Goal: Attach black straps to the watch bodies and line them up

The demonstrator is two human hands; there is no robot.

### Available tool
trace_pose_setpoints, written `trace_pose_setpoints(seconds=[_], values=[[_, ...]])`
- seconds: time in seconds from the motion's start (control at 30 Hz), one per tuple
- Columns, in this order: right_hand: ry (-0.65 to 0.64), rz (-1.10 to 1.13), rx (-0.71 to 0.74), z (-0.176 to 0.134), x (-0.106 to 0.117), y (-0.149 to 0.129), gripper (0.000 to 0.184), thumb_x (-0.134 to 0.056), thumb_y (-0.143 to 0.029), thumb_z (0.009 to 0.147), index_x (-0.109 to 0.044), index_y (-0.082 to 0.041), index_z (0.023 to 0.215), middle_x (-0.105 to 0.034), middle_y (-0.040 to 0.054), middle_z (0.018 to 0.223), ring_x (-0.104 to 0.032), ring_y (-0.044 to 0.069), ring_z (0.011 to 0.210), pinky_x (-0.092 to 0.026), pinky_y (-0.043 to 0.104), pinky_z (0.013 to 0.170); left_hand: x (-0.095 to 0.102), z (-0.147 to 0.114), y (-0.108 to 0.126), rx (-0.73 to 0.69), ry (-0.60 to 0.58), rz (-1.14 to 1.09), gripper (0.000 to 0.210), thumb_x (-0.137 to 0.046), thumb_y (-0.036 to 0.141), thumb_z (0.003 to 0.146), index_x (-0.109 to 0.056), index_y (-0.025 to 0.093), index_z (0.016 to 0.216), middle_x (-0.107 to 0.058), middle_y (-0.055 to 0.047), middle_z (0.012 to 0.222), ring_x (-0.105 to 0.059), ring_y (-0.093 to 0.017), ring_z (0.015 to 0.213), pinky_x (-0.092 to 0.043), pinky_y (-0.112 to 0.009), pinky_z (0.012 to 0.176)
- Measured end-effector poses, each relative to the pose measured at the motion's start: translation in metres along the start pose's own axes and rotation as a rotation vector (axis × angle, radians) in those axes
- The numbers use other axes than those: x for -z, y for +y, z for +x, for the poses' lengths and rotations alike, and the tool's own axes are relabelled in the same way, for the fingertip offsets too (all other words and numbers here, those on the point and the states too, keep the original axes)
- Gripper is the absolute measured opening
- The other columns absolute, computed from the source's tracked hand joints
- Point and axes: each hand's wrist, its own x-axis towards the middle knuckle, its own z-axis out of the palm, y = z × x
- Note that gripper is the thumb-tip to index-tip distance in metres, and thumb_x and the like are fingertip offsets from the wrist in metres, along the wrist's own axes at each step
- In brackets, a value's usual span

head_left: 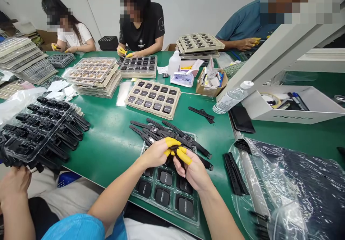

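Observation:
My left hand and my right hand, both with yellow finger cots on the fingertips, meet over the tray. Pinched between them is a black watch strap, mostly covered by the fingers; whether a watch case is attached I cannot tell. Just beyond lie several black watches with straps stretched out, some backs facing up. Under my wrists a clear plastic tray carries square black watch cases in its compartments. Two loose straps rest crossed farther back.
Left, a person's hand is below a tray stacked with strapped watches. A beige tray of black squares lies ahead. On the right are a bottle, a phone, a white box and a plastic bag of straps. Co-workers sit opposite.

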Motion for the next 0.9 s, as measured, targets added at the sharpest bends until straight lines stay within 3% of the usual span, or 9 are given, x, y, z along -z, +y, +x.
trace_pose_setpoints(seconds=[0.23,0.5,0.77,0.9], values=[[0.041,0.018,-0.021,-0.001,0.003,-0.004,0.059,-0.091,-0.064,0.072,-0.052,-0.020,0.078,-0.051,-0.0059,0.054,-0.032,0.004,0.042,-0.026,0.015,0.038,0.003,-0.002,0.001,-0.007,-0.064,-0.066,0.048,-0.042,0.024,0.103,-0.049,0.018,0.150,-0.060,-0.015,0.137,-0.059,-0.026,0.130,-0.050,-0.047,0.116],[0.026,-0.075,-0.113,0.001,0.012,-0.003,0.065,-0.090,-0.072,0.069,-0.056,-0.019,0.081,-0.054,-0.0044,0.053,-0.031,0.004,0.040,-0.025,0.015,0.035,0.003,-0.001,0.001,-0.024,-0.095,0.154,0.042,-0.047,0.024,0.099,-0.060,0.013,0.137,-0.064,-0.016,0.122,-0.060,-0.026,0.120,-0.055,-0.043,0.108],[0.017,-0.132,-0.027,-0.001,0.008,-0.001,0.060,-0.083,-0.072,0.078,-0.055,-0.020,0.081,-0.056,-0.0028,0.055,-0.037,0.006,0.041,-0.032,0.017,0.037,0.007,0.000,0.003,0.036,-0.096,-0.051,0.042,-0.040,0.029,0.106,-0.059,0.013,0.140,-0.064,-0.017,0.131,-0.061,-0.024,0.126,-0.051,-0.042,0.114],[0.031,-0.128,-0.045,-0.002,0.009,-0.003,0.063,-0.085,-0.074,0.074,-0.054,-0.020,0.077,-0.053,-0.0035,0.053,-0.034,0.006,0.041,-0.030,0.017,0.037,0.006,0.001,0.007,0.021,-0.103,0.010,0.045,-0.041,0.028,0.105,-0.059,0.008,0.142,-0.064,-0.020,0.133,-0.059,-0.026,0.129,-0.051,-0.043,0.115]])
